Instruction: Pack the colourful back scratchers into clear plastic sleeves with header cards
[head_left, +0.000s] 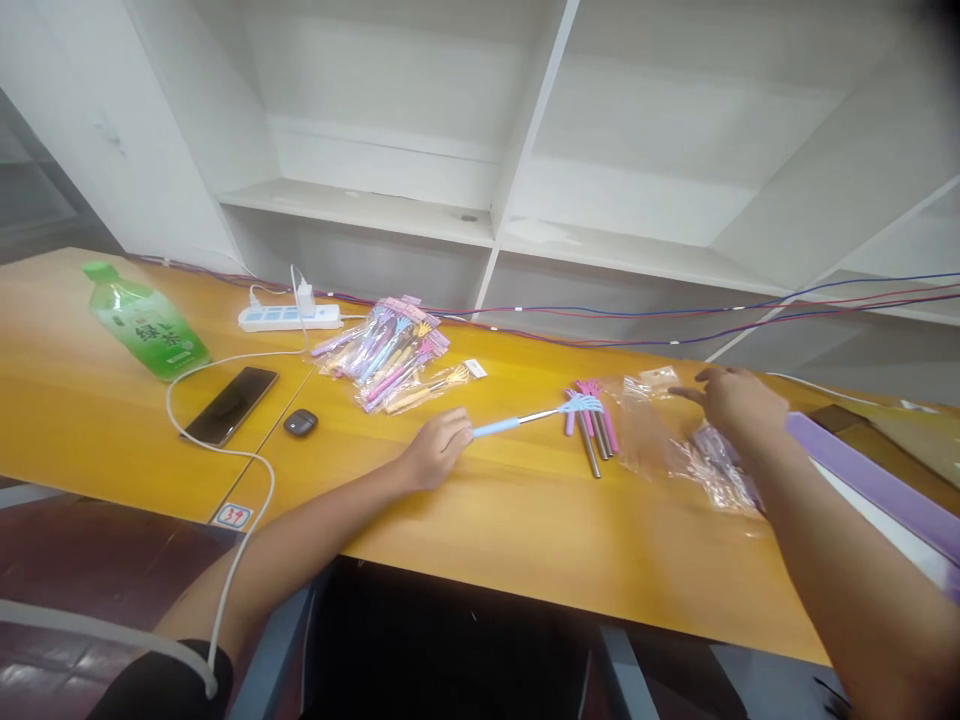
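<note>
My left hand is closed round the handle end of a blue back scratcher, whose hand-shaped head points right. That head lies over a small group of unwrapped pink back scratchers with metal rods. My right hand is over clear plastic wrappers at the right, its index finger stretched out to the left; whether it holds anything is hidden. A pile of wrapped back scratchers in several colours lies behind my left hand, with a wrapped yellow one at its front.
On the left stand a green bottle, a phone, a small black device and a power strip with a white cable. A purple-edged box lies beside my right forearm. Cables run along the shelf.
</note>
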